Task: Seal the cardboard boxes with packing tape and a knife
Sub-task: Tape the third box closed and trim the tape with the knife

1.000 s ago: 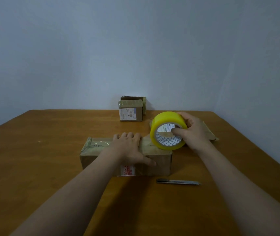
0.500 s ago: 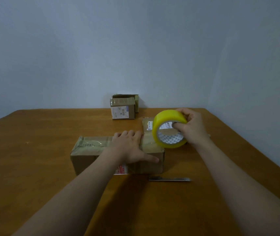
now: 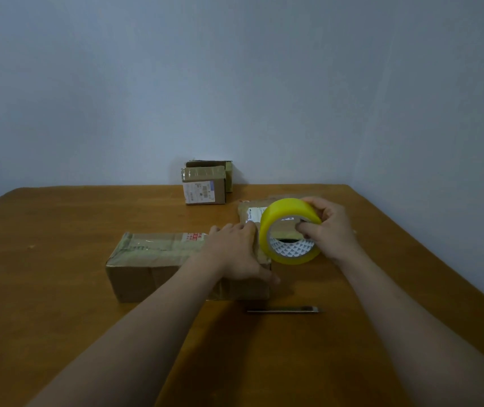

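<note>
Yellow tape roll upright at long taped box's right end, knife lying in front.

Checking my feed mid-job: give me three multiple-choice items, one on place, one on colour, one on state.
1. Where is the knife? A on the long box; B on the table, in front of that box; C in a hand.
2. Tape roll colour? A brown; B yellow; C blue.
3. The right hand is: A flat on the table; B idle in the air; C gripping the tape roll.
B: it lies on bare wood. B: its band is yellow. C: fingers curl into its core.
</note>
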